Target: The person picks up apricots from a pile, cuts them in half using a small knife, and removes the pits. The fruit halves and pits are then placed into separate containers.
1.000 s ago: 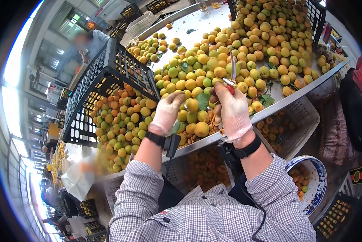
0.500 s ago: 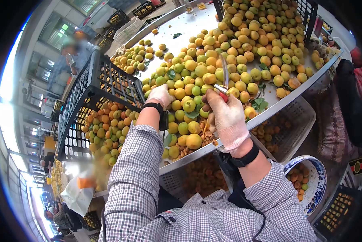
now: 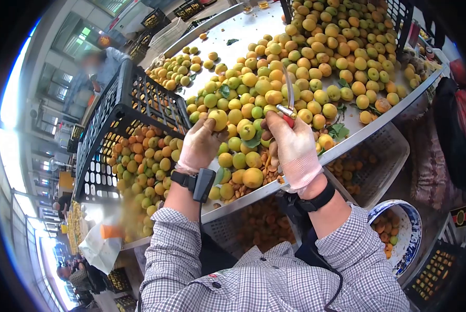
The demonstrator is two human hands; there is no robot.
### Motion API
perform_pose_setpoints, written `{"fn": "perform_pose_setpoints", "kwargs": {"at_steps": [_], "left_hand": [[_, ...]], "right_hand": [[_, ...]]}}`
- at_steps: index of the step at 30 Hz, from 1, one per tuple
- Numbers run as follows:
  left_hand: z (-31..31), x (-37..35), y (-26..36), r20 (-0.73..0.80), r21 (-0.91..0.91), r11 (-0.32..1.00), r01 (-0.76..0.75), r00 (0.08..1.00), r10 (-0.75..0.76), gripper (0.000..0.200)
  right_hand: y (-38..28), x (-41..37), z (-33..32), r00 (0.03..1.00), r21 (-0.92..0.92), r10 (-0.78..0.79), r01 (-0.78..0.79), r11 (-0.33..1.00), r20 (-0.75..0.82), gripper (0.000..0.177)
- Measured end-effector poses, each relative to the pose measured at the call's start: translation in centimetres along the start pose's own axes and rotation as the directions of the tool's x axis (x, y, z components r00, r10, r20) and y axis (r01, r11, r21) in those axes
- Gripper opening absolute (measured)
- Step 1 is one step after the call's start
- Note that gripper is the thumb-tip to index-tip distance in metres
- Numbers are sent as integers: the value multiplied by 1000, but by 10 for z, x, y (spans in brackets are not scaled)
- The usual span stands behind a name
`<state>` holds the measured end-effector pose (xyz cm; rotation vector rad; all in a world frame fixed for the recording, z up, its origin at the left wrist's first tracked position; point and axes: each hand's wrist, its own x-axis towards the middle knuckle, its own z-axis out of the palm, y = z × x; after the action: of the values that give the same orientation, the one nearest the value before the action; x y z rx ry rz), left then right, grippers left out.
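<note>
My left hand (image 3: 202,144), in a pale glove with bare fingertips, pinches a yellow apricot (image 3: 218,120) between thumb and fingers above the heap. My right hand (image 3: 291,148), gloved the same way, is closed round the red handle of a knife (image 3: 288,93). Its thin curved blade points up and away from me. Yellow and green apricots (image 3: 316,67) cover much of the metal table (image 3: 220,47) beyond both hands. Close to the table's near edge, between my hands, lie brown pits (image 3: 239,191) and scraps.
A black crate (image 3: 120,112) tilts at the left, with apricots spilling from it. Below the table rim (image 3: 357,138) stand a grey crate (image 3: 383,169) of fruit pieces and a blue-and-white bucket (image 3: 412,229). Another person (image 3: 100,67) is at the far left.
My left hand has drawn back from the heap towards me and now holds up an apricot. My right hand stays in nearly the same place with the knife.
</note>
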<state>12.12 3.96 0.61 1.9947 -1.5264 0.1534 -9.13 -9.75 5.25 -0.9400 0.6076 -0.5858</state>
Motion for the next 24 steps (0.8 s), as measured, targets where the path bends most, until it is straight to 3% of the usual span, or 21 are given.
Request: {"fn": "perform_pose_setpoints", "kwargs": {"at_steps": [1, 2, 3, 4, 5, 6, 7, 8, 10, 12, 14, 15, 16, 18, 19, 21, 22, 23, 24], "left_hand": [[10, -5, 6, -39, -526, 829, 191, 968, -248, 31], [16, -11, 8, 53, -892, 376, 251, 884, -464, 28], [18, -20, -8, -62, -391, 904, 174, 975, -215, 23], [20, -21, 8, 13, -778, 581, 238, 931, -365, 22], [15, -22, 15, -81, -490, 864, 113, 981, -175, 27], [7, -24, 21, -93, -111, 993, -39, 995, 29, 32], [3, -24, 33, -5, -519, 805, 288, 940, -340, 37], [3, -22, 45, 200, -793, 367, 486, 777, -597, 42], [-1, -23, 55, 136, -661, 524, 537, 772, -621, 53], [15, -31, 42, -35, -640, 638, 428, 813, -581, 59], [0, -44, 54, -43, -483, 718, 501, 805, -591, 59], [-14, -52, 63, 45, -472, 668, 575, 773, -633, 60], [-6, -70, 47, -10, -554, 664, 503, 793, -609, 58], [-32, -97, 53, -7, -569, 631, 527, 764, -645, 61], [-44, -115, 44, -27, -476, 659, 582, 740, -672, 57], [-58, -159, 16, -255, -368, 743, 559, 708, -659, 51], [-81, -167, 26, -221, -444, 583, 680, 547, -807, 47], [-95, -190, 9, -359, -347, 634, 691, 527, -770, 44], [-101, -220, -20, -560, -198, 728, 656, 534, -633, 44]], "right_hand": [[1, -1, 1, 1000, 8, 0, 0, 1000, 3, 31], [4, 0, 2, 1000, 5, 3, -4, 1000, 13, 31], [7, 1, 2, 1000, -3, -5, 5, 1000, 6, 31], [9, 0, 3, 1000, -13, -13, 13, 1000, 4, 31], [10, -1, 5, 1000, -28, 11, -12, 1000, -25, 29], [15, -1, 2, 1000, -65, -10, 10, 998, -3, 27], [14, -3, 4, 999, -84, -9, 6, 996, -33, 26], [15, -6, 8, 998, -102, -6, 0, 995, -56, 25], [20, -7, 11, 999, -95, -7, 4, 995, -33, 25], [24, -9, 17, 1000, -135, -6, 3, 991, -24, 34], [28, -11, 22, 1000, -182, 16, -19, 983, -20, 33], [31, -11, 25, 1000, -197, 11, -12, 980, -3, 33], [35, -12, 26, 1000, -211, 6, -4, 977, 10, 33], [42, -14, 27, 997, -253, 32, -15, 967, 65, 32], [46, -16, 29, 993, -291, 55, -22, 956, 107, 32], [56, -23, 33, 982, -300, 98, -45, 953, 163, 31], [61, -28, 35, 968, -310, 137, -67, 948, 212, 31], [64, -34, 38, 955, -313, 166, -83, 946, 246, 30], [71, -36, 38, 936, -326, 173, -68, 943, 307, 30]]}}
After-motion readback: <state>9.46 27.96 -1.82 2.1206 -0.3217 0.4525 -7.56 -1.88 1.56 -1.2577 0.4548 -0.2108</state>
